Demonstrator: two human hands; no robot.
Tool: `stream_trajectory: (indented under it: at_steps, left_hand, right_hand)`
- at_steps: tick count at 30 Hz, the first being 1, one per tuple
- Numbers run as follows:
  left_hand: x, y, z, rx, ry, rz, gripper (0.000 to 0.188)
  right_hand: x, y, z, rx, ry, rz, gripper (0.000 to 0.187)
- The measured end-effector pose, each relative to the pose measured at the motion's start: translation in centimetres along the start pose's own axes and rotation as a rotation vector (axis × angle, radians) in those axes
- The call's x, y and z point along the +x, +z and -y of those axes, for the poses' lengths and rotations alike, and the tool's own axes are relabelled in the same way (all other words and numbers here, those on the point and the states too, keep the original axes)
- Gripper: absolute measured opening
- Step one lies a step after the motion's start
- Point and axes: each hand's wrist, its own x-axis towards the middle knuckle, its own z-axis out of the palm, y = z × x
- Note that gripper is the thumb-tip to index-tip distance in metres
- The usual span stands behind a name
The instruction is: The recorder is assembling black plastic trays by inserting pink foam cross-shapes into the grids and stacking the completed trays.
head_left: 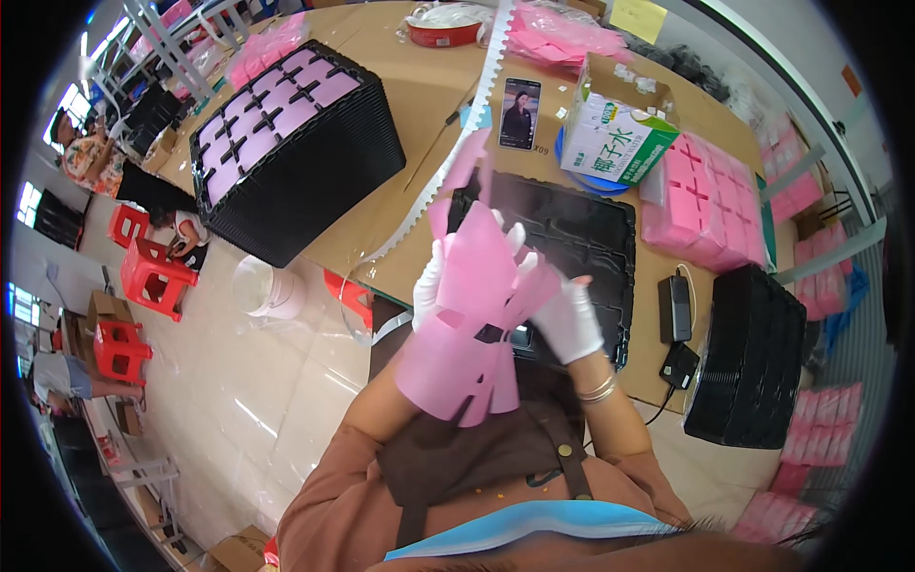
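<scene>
In front of my chest I hold a slotted pink sheet (460, 286), bent and fanned, with a dark opening near its middle and cut strips at its lower end. My left hand (428, 284), in a white glove, grips it from the left. Its fingers run partly hidden behind the sheet. On the other side my right hand (570, 322), gloved with a bare thumb tip, closes on the sheet's right flap. More pink strips, slightly blurred, rise above it. Beneath the hands lies a black plastic tray (600, 224) with shallow compartments, partly covered by sheet and hands.
A tall stack of black trays (319, 181) with pink dividers stands left. Behind the tray are a phone (518, 114), an open carton (610, 138) and a white toothed strip (434, 181). Bagged pink dividers (703, 205), a power adapter (674, 310) and black trays (748, 357) sit right.
</scene>
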Motion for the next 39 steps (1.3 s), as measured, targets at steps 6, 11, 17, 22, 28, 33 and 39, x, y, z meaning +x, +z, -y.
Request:
stream_trajectory:
  at_steps: [6,11,17,22,28,33,39]
  left_hand:
    - [0.3,0.9,-0.9,0.301,-0.049,-0.185,0.042]
    - [-0.3,-1.5,-5.8,0.954,0.063,-0.458,0.035]
    - [-0.6,-0.4,-6.2,1.019,0.009,-0.251,0.03]
    - [0.5,-3.1,-7.2,1.138,-0.108,-0.524,0.03]
    - [3.6,-5.3,-6.4,0.993,-0.079,-0.702,0.025]
    - [5.5,-4.6,-5.0,1.062,-0.117,-0.759,0.024]
    - [8.3,-4.7,-7.6,0.807,-0.157,-0.732,0.03]
  right_hand:
    - [-1.1,3.3,-4.2,-0.267,0.108,-0.009,0.07]
    - [-0.4,7.6,3.0,-0.982,-0.408,-0.191,0.04]
    - [-2.3,12.4,6.0,-1.145,-0.551,0.01,0.102]
    - [-3.2,6.2,8.7,-0.979,0.086,-0.312,0.06]
    - [-0.2,7.1,8.0,-0.429,0.035,-0.245,0.045]
    - [2.4,2.1,9.6,-0.584,0.081,-0.29,0.023]
    - [5.7,9.2,13.8,-0.722,-0.107,-0.185,0.025]
